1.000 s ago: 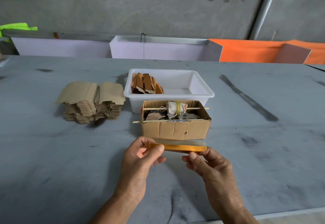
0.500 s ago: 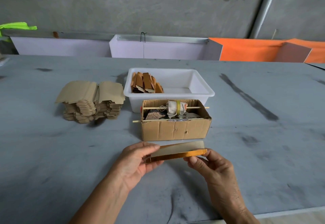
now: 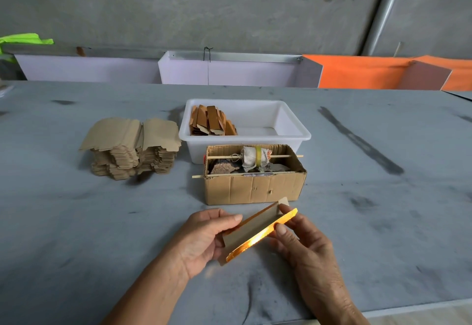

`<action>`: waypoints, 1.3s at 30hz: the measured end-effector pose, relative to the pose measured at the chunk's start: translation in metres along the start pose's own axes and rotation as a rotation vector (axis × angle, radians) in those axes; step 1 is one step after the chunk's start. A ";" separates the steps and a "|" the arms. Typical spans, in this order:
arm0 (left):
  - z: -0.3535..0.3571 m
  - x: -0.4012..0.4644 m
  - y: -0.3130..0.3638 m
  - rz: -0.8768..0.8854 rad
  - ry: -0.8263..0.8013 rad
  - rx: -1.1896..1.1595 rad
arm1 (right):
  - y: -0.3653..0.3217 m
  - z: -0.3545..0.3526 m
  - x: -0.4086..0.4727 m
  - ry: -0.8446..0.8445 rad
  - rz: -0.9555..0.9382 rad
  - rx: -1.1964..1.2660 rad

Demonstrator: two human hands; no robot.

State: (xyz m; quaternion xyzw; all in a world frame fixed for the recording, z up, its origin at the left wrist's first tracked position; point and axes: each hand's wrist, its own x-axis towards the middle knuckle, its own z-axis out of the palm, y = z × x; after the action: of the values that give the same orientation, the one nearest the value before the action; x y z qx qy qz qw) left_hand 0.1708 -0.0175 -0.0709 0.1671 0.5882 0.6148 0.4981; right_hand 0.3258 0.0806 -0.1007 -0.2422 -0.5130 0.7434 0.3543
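The gold-foil card strip has swung round. A second ago it sat level and edge-on, running along the near edge of the bench; half a second ago it tipped to show its plain face. Now it lies on a diagonal, far end toward the cardboard box, near end toward the person. It's folded into a shallow trough, dull brown inside, with gold flashing along both long edges.

The left hand cradles the near end, thumb laid over the top and fingers curled beneath. The right hand pinches the far end, thumb on the bright gold edge. The strip is held just above the bench, near its near edge and just in front of the box.

Nothing has shifted behind: the white tub and the stack of card blanks sit where they were.
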 end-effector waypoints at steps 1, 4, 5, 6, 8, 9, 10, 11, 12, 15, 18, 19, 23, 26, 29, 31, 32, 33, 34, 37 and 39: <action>0.001 0.001 0.001 -0.014 -0.001 0.005 | 0.001 0.001 0.000 0.001 0.003 -0.003; 0.002 0.002 0.003 -0.027 -0.007 0.046 | 0.002 0.002 0.002 0.025 0.014 0.026; 0.003 0.002 0.004 -0.018 -0.003 0.064 | 0.002 0.003 0.002 0.037 0.016 0.040; 0.003 0.003 0.004 -0.001 0.007 0.083 | 0.003 0.004 0.003 0.045 0.018 0.060; 0.005 0.004 0.003 0.051 0.035 0.146 | 0.004 0.005 0.004 0.054 0.027 0.106; 0.006 0.005 0.003 0.077 0.039 0.188 | 0.005 0.005 0.004 0.054 0.033 0.122; 0.006 0.004 0.002 0.099 0.036 0.224 | 0.006 0.005 0.004 0.055 0.038 0.130; 0.007 0.004 0.002 0.120 0.029 0.251 | 0.006 0.005 0.004 0.054 0.040 0.131; 0.007 0.004 0.002 0.137 0.025 0.272 | 0.007 0.005 0.004 0.053 0.038 0.131; 0.008 0.006 0.002 0.177 0.044 0.341 | 0.006 0.006 0.005 0.053 0.025 0.133; 0.008 0.007 0.001 0.211 0.063 0.402 | 0.005 0.008 0.005 0.062 0.006 0.100; 0.008 0.008 0.001 0.220 0.068 0.418 | 0.005 0.009 0.006 0.068 0.004 0.088; 0.009 0.011 0.001 0.254 0.088 0.477 | 0.001 0.012 0.006 0.078 0.005 0.068; 0.009 0.012 0.001 0.263 0.092 0.504 | 0.000 0.014 0.007 0.078 0.002 0.074; 0.008 0.013 0.002 0.270 0.090 0.521 | -0.001 0.016 0.007 0.075 -0.001 0.065; 0.008 0.013 0.002 0.272 0.090 0.527 | -0.002 0.017 0.008 0.077 0.000 0.047; 0.008 0.013 0.003 0.274 0.090 0.532 | -0.002 0.018 0.009 0.079 0.001 0.038; 0.009 0.013 0.003 0.276 0.090 0.537 | -0.003 0.018 0.009 0.080 0.001 0.033; 0.009 0.013 0.003 0.277 0.089 0.541 | -0.003 0.018 0.010 0.082 0.003 0.030; 0.009 0.013 0.005 0.276 0.090 0.550 | -0.003 0.018 0.012 0.093 0.019 0.045; 0.010 0.013 0.005 0.270 0.090 0.546 | -0.002 0.018 0.013 0.091 0.044 0.061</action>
State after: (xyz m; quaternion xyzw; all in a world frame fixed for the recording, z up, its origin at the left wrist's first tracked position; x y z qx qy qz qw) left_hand 0.1706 -0.0006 -0.0687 0.3442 0.7256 0.5014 0.3221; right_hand 0.3056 0.0804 -0.0922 -0.2760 -0.4679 0.7546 0.3681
